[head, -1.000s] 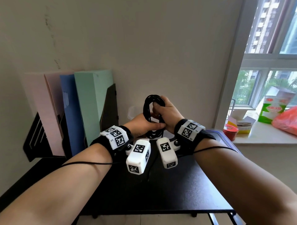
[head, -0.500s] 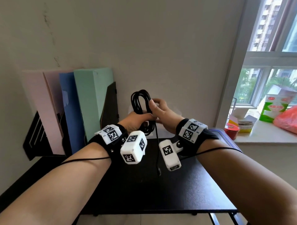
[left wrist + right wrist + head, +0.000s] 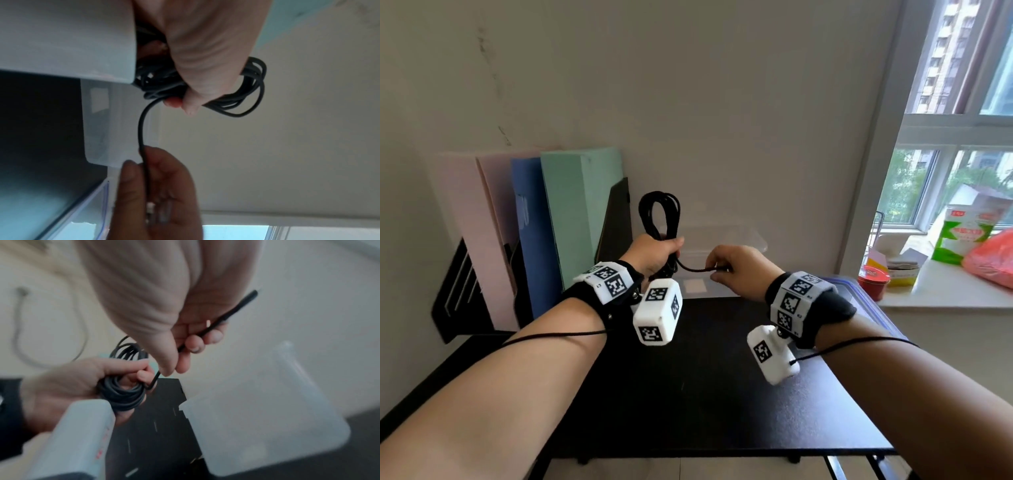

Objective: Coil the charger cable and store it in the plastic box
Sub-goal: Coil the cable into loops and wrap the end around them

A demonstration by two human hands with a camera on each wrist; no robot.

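Box (image 3: 726,240) sits on the table (image 3: 722,394) by the wall while the left hand (image 3: 654,251) grips the coiled cable (image 3: 659,212), and the right hand (image 3: 736,270) pinches its loose end, whose tip only the right wrist view shows.

A plain off-white wall (image 3: 722,102), marked by a few faint scuffs at its upper left, is seen behind a black table (image 3: 705,394). At the table's left rear, pink, blue and green file boxes (image 3: 571,219) are stood upright in a black rack (image 3: 458,291). On the right, daylight is admitted through a white-framed window (image 3: 962,120), beyond which tall buildings and trees are visible. A white sill (image 3: 945,294) is occupied by a green-and-white carton (image 3: 962,236), a red bag (image 3: 993,260) and a small red tin (image 3: 873,281).
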